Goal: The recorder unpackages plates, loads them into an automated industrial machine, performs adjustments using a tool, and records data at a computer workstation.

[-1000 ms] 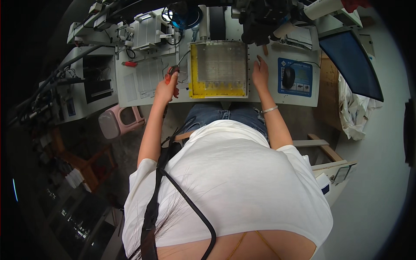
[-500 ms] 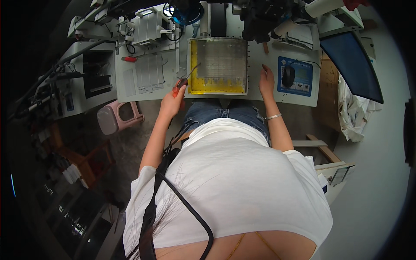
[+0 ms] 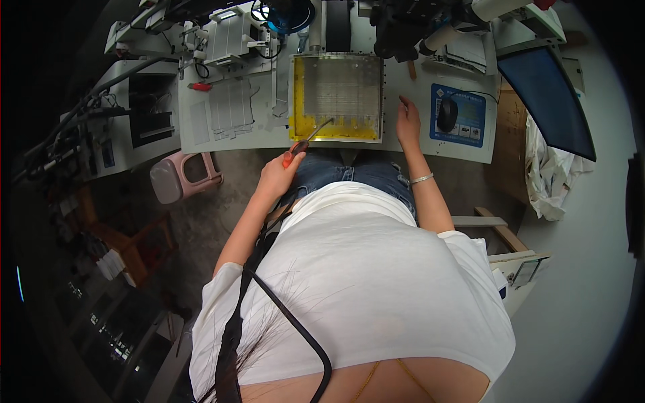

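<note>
My left hand (image 3: 279,174) is closed around the handle of a red-handled tool (image 3: 298,152). Its thin metal shaft slants up to the right, and its exact kind is too small to tell. The tip reaches over the lower part of a shallow square tray (image 3: 381,101), close to the bottom edge of a grey ribbed plate (image 3: 342,84). A yellow layer (image 3: 296,101) shows along the tray's left and lower sides. To the right of the tray, my right hand (image 3: 408,126) is held with its fingers stretched out and nothing visible in them.
A black mouse (image 3: 447,115) rests on a blue mat (image 3: 474,121) at the right. Thin sheets (image 3: 232,107) and a red-handled item (image 3: 200,86) lie at the left. Dark equipment (image 3: 403,30) overhangs the table's back, and a monitor (image 3: 547,101) stands right.
My left hand has moved right and toward me, carrying the tool tip to the tray's lower middle. The tray sits slightly higher in the picture. My right hand has shifted slightly left.
</note>
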A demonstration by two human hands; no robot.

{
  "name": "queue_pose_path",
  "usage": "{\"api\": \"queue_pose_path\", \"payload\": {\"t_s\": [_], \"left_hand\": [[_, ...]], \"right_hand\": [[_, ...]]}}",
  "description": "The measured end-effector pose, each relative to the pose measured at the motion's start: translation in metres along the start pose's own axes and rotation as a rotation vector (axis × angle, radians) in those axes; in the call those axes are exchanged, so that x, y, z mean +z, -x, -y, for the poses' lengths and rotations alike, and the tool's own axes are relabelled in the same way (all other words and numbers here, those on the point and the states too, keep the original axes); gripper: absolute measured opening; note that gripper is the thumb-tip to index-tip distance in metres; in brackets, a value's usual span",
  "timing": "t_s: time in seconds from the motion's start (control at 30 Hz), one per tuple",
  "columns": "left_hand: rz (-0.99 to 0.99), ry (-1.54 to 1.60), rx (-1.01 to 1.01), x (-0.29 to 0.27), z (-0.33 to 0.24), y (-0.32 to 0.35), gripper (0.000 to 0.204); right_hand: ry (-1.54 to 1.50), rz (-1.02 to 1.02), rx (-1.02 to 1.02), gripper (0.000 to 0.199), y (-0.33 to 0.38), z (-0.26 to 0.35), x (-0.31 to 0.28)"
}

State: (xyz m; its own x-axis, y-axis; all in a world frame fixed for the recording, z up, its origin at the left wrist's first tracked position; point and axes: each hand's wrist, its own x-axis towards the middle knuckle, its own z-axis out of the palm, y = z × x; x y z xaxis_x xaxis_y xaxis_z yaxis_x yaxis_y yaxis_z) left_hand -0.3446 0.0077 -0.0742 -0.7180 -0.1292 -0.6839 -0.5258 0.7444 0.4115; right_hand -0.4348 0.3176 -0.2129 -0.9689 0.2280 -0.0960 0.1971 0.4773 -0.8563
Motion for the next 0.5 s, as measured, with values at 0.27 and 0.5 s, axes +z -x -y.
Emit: {"api": "queue_pose_path", "payload": {"t_s": [0.27, 0.5], "left_hand": [[-0.219, 0.094, -0.068, -0.028, 0.008, -0.052, 0.066], [-0.227, 0.073, -0.047, -0.027, -0.002, -0.061, 0.062]], "right_hand": [[0.010, 0.013, -0.018, 0.035, -0.003, 0.001, 0.004], [-0.011, 0.020, -0.007, 0.034, -0.005, 0.002, -0.002]]}}
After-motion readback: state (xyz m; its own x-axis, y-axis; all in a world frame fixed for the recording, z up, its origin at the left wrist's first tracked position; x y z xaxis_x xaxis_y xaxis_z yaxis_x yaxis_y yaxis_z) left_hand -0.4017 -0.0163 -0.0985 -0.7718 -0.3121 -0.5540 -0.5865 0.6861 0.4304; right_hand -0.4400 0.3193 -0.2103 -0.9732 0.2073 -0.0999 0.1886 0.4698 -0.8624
